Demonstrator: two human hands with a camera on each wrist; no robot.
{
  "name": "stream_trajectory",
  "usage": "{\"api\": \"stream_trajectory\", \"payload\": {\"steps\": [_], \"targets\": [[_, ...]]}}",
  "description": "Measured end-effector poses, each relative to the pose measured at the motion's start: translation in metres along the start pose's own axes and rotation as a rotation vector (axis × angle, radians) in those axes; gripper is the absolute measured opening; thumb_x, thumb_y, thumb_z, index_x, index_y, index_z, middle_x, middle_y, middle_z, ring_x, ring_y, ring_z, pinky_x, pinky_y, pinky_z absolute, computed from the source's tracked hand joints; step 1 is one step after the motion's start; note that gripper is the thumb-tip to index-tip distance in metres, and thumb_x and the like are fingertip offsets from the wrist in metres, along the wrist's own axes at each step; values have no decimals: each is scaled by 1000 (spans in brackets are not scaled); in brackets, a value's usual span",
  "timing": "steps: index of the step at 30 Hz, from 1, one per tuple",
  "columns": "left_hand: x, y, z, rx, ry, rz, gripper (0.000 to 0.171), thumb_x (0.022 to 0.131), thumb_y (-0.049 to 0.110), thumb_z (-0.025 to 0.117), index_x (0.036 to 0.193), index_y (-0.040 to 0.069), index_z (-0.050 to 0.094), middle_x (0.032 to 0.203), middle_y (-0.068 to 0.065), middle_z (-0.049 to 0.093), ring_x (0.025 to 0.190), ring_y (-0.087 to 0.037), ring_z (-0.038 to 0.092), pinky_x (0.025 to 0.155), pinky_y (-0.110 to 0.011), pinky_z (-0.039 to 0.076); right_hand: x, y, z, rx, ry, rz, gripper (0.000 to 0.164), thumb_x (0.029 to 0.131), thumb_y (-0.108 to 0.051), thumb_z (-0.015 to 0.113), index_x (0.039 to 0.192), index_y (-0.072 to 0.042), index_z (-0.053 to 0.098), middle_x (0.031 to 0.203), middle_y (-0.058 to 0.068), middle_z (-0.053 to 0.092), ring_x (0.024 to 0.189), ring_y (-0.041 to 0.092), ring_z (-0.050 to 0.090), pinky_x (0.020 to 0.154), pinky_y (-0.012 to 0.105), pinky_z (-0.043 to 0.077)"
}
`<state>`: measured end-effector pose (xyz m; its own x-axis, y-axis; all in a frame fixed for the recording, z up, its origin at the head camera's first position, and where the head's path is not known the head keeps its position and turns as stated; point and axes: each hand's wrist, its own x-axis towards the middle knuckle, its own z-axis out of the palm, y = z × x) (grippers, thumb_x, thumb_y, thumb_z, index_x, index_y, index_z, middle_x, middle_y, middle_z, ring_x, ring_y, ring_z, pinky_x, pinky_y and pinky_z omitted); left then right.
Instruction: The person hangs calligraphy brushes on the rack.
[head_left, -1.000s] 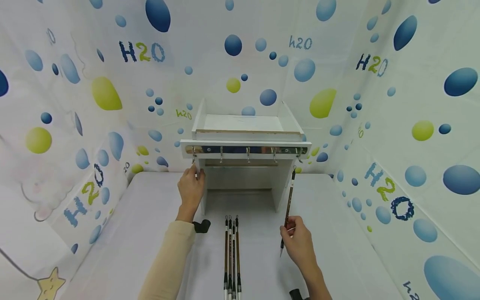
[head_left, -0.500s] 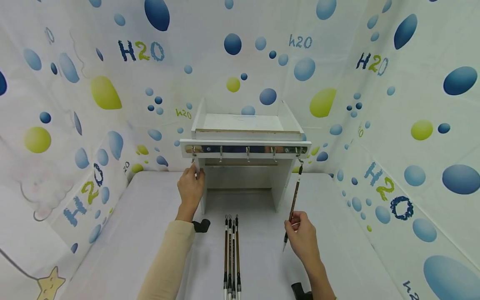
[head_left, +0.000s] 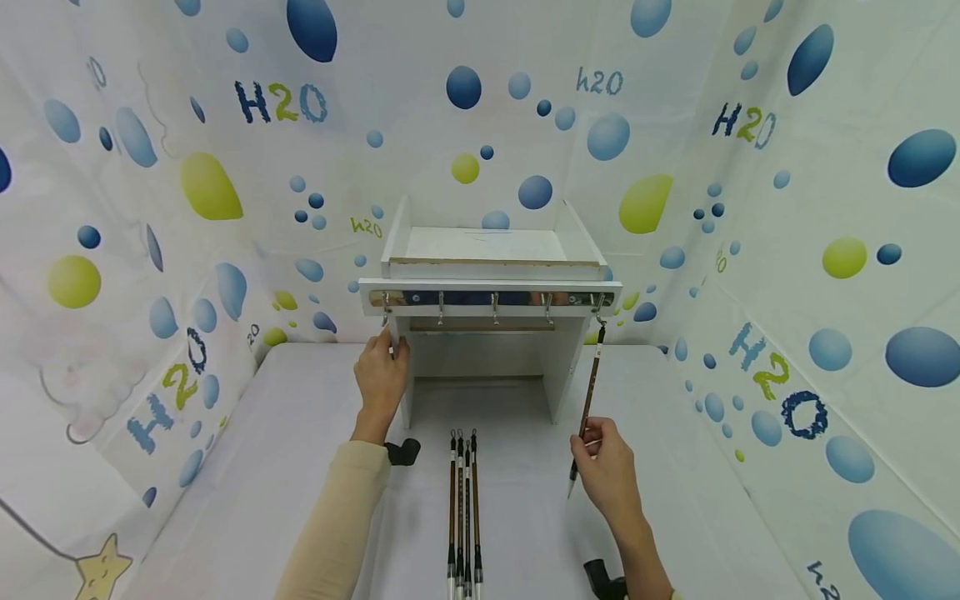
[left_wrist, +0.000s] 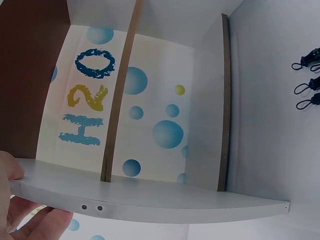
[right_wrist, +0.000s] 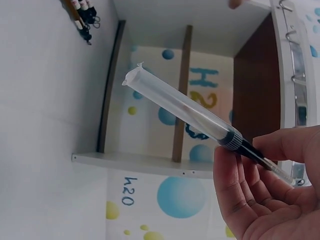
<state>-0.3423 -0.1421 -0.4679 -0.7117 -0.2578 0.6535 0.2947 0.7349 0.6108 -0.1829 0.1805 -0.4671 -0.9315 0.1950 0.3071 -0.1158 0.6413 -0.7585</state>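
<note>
My right hand pinches a calligraphy brush near its lower end, the brush leaning slightly with its tip down. At the top, the brush's loop meets the rightmost hook of the hook strip. A clear plastic cap covers the bristles, as the right wrist view shows. The left hand grips the left side panel of a white shelf, thumb on one face and fingers on the other. Several more capped brushes lie side by side in front of the shelf, loops towards it.
A shiny metal strip with several hooks runs along the shelf's front board. Above it the shelf has an open top tray. Printed curtains enclose the white table at the back and sides.
The right hand has moved the brush up and right, bringing its loop from beside the front board to the rightmost hook. My left hand has stayed on the side panel.
</note>
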Motion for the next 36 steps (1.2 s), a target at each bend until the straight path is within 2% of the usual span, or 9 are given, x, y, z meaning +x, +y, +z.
{"api": "stream_trajectory", "payload": {"steps": [10,30,36], "targets": [[0,2,-1,-7,33,32,26,94,13,62,113,-2,70,86,-25,69,78,-42,71,62,-60,52,0,-3,-2,6,1,27,27,93,-8,66,117,4,59,94,14,67,79,16,63,61,19,49],[0,0,1,3,25,22,23,95,15,62,112,1,70,89,-24,69,80,-42,71,63,-61,52,-3,-5,-4,10,23,47,34,92,-11,69,120,4,56,93,13,65,76,16,62,57,19,51],[-1,0,0,2,40,33,26,94,14,63,114,0,70,87,-24,69,78,-42,71,61,-60,52,-4,-5,-4,10,40,43,34,92,-11,69,120,3,56,91,12,65,76,16,61,57,19,50]]}}
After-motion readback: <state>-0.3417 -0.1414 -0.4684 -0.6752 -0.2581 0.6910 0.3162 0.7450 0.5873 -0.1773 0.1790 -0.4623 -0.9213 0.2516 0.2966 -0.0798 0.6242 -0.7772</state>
